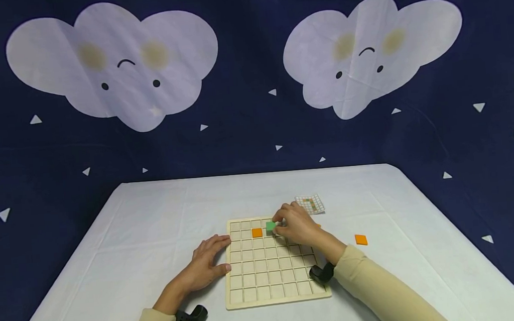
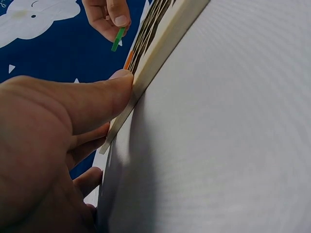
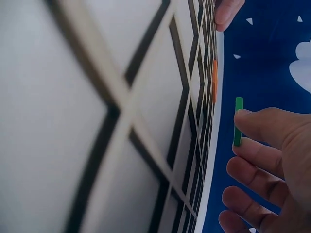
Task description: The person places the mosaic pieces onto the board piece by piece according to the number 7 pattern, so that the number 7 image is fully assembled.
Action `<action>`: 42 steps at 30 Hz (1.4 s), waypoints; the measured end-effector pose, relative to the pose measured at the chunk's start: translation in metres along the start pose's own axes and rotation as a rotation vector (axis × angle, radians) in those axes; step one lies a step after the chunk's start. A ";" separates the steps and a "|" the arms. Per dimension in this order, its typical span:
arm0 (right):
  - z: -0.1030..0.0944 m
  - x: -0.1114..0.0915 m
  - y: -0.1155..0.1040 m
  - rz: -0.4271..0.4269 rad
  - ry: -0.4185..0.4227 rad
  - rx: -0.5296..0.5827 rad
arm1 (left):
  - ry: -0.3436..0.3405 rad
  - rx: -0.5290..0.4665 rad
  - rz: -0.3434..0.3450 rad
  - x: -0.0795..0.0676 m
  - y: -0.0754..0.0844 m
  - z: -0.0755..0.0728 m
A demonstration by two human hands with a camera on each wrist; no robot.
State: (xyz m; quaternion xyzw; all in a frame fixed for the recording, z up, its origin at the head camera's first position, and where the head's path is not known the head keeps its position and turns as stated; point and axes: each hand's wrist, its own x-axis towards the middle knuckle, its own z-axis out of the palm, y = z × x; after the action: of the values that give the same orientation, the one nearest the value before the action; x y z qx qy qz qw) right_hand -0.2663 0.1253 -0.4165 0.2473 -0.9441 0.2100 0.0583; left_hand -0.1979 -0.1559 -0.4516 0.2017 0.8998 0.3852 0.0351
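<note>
On the white-covered table (image 1: 152,214), the wooden grid board (image 1: 268,279) could be slid askew if its left edge were pushed too hard by the left hand (image 1: 204,267), whose thumb and fingers are stretched out against that edge without anything being gripped. From the right hand (image 1: 299,225), the tile could be dropped or landed crookedly across a ridge, since it is pinched only between thumb and index finger, the other fingers being loosely bent. The printed pattern card (image 1: 311,205), lying just beyond the board, could be brushed by that hand. The seated orange tile (image 1: 256,232) could be knocked from its cell by a low sideways pass.

The board is pale and divided by raised ridges into square cells. The green square tile (image 1: 269,226) is held raised over the far rows, right of the orange one; it is seen as thin, flat and plainly coloured.
</note>
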 end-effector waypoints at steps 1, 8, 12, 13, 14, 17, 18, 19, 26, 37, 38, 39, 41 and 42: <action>0.000 0.001 0.000 0.001 -0.005 -0.003 | 0.000 0.000 -0.001 0.000 0.000 0.000; 0.003 0.004 -0.001 0.001 -0.042 -0.012 | -0.004 -0.005 0.003 0.000 0.000 -0.001; 0.004 0.005 -0.001 0.000 -0.059 -0.007 | -0.005 -0.008 -0.001 -0.001 0.001 -0.001; 0.005 0.005 -0.001 0.000 -0.063 -0.007 | -0.005 -0.008 -0.004 -0.001 0.001 -0.001; 0.005 0.005 0.000 -0.001 -0.067 -0.008 | -0.006 -0.008 -0.007 -0.001 0.001 -0.001; 0.007 0.005 0.002 -0.002 -0.077 -0.010 | -0.007 -0.008 -0.015 -0.001 0.002 -0.001; 0.008 0.005 0.002 -0.004 -0.080 -0.012 | -0.006 -0.008 -0.016 -0.001 0.002 -0.001; 0.008 0.006 0.003 -0.008 -0.082 -0.012 | -0.007 -0.007 -0.017 0.000 0.002 0.000; 0.009 0.007 0.005 -0.050 -0.083 -0.001 | -0.007 -0.005 -0.014 0.000 0.001 0.000; 0.008 0.007 0.005 -0.065 -0.114 0.009 | -0.010 -0.018 -0.002 -0.001 0.000 -0.001; 0.008 0.006 0.005 -0.067 -0.114 0.009 | -0.011 -0.019 -0.003 -0.001 0.000 0.000; 0.008 0.006 0.005 -0.067 -0.114 0.011 | -0.010 -0.019 -0.002 -0.001 0.001 0.000; 0.008 0.006 0.005 -0.067 -0.112 0.013 | -0.007 -0.014 -0.002 -0.001 0.001 0.000; 0.008 0.006 0.005 -0.065 -0.112 0.015 | -0.007 -0.012 -0.002 -0.001 0.001 0.000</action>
State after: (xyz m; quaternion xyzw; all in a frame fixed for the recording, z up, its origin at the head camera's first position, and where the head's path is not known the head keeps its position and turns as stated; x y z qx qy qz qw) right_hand -0.2740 0.1228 -0.4238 0.2898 -0.9357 0.2008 0.0102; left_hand -0.1968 -0.1557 -0.4509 0.2018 0.8976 0.3900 0.0398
